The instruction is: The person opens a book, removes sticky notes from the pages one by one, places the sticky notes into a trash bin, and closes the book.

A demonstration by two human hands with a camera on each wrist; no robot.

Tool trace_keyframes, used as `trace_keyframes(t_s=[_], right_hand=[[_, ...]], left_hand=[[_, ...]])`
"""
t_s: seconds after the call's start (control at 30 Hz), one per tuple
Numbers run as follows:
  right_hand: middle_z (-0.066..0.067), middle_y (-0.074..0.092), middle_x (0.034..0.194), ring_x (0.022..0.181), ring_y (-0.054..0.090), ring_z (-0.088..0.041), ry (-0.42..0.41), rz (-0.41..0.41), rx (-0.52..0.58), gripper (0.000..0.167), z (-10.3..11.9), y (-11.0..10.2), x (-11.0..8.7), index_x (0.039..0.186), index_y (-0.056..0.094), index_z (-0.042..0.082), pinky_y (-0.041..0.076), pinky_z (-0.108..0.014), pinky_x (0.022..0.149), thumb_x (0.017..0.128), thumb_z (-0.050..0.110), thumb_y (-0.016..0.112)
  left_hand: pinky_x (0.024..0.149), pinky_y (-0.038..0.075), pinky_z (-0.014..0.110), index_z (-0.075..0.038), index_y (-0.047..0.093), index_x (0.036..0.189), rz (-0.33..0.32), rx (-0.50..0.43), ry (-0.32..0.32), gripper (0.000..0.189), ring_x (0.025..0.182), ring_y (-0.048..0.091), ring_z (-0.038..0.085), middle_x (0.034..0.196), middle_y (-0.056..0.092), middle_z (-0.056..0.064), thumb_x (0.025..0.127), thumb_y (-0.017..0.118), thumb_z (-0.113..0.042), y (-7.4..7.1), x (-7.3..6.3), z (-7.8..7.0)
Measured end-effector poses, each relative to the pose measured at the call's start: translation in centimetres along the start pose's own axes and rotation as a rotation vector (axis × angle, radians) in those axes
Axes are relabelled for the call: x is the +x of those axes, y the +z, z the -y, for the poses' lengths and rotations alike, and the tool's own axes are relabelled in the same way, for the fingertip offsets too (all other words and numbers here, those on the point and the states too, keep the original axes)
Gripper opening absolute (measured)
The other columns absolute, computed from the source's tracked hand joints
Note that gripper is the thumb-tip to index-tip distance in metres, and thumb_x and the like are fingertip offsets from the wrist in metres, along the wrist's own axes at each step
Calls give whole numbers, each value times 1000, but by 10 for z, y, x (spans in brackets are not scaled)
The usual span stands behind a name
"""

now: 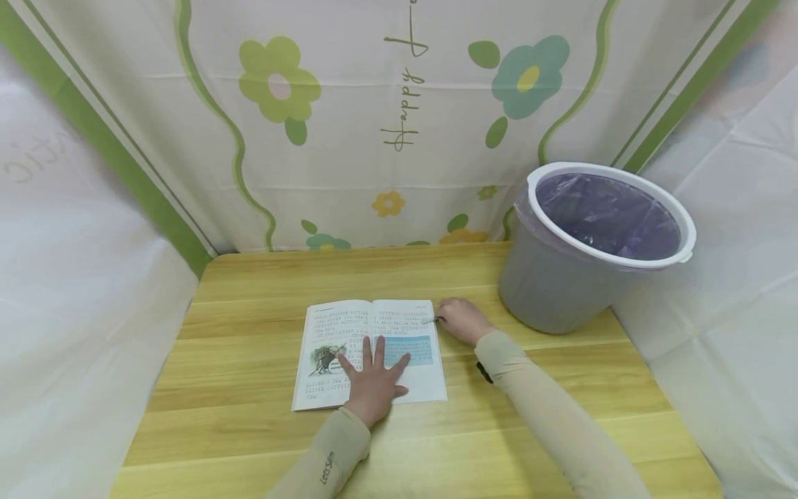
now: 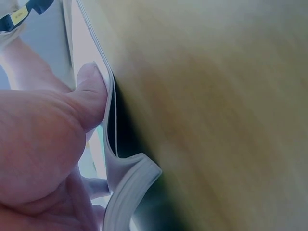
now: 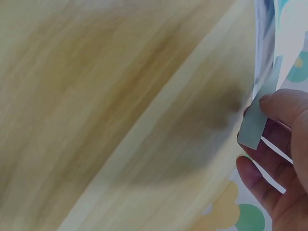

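An open book point(image 1: 408, 384) lies on the wooden table, with printed text, an insect picture on its left page and a blue text box on its right page. My left hand point(image 1: 373, 388) rests on it near the centre fold, fingers spread. In the left wrist view that hand point(image 2: 43, 144) presses the pages beside the book's curved edge point(image 2: 134, 180). My right hand point(image 1: 464, 321), at the upper right edge of the book, pinches a narrow pale grey-green strip point(image 3: 252, 127) between thumb and fingers. The strip's far end reaches over the right page.
A grey bin point(image 1: 555, 291) with a white rim and a purple liner stands at the table's back right, close to my right hand. Bare wooden table point(image 1: 243, 374) surrounds the book. A flowered curtain point(image 1: 349, 138) hangs behind the table, and white cloth covers both sides.
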State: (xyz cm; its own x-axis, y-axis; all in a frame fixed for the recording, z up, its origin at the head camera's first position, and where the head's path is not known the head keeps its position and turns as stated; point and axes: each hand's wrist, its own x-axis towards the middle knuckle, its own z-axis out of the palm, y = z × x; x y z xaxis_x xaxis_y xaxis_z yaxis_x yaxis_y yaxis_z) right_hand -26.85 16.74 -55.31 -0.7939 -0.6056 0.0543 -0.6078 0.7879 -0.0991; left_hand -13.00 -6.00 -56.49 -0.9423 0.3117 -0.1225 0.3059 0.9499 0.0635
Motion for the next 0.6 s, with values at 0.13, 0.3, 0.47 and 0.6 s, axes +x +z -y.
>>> trace_keyframes(t_s=[0.13,0.3,0.47,0.6], right_hand=[[-4,70,92,86,67,-20,20,4,38,16,-2,-1,-1,105,79,12,56,-35,77,94,10,67],[-4,72,100,92,68,-21,47,13,73,17,-4,-3,-2,107,78,13,56,-36,82,96,13,66],[-5,73,103,97,68,-22,76,9,118,15,-4,-6,-2,106,78,12,55,-38,86,95,15,68],[-4,73,103,97,69,-21,119,-4,170,15,-4,-8,-3,105,78,11,55,-38,85,94,17,70]], left_hand=[[93,9,87,-40,44,149,7,-6,-3,62,145,9,50,161,21,21,91,55,-58,-1,0,0],[92,10,87,-40,45,148,3,-7,-2,62,145,10,50,160,22,21,90,56,-59,0,0,-1],[93,8,87,-41,43,149,13,-11,-4,62,146,7,50,161,19,20,91,55,-59,1,1,-1],[93,7,87,-41,44,149,17,-16,-7,62,146,7,50,161,19,20,91,55,-59,1,0,0]])
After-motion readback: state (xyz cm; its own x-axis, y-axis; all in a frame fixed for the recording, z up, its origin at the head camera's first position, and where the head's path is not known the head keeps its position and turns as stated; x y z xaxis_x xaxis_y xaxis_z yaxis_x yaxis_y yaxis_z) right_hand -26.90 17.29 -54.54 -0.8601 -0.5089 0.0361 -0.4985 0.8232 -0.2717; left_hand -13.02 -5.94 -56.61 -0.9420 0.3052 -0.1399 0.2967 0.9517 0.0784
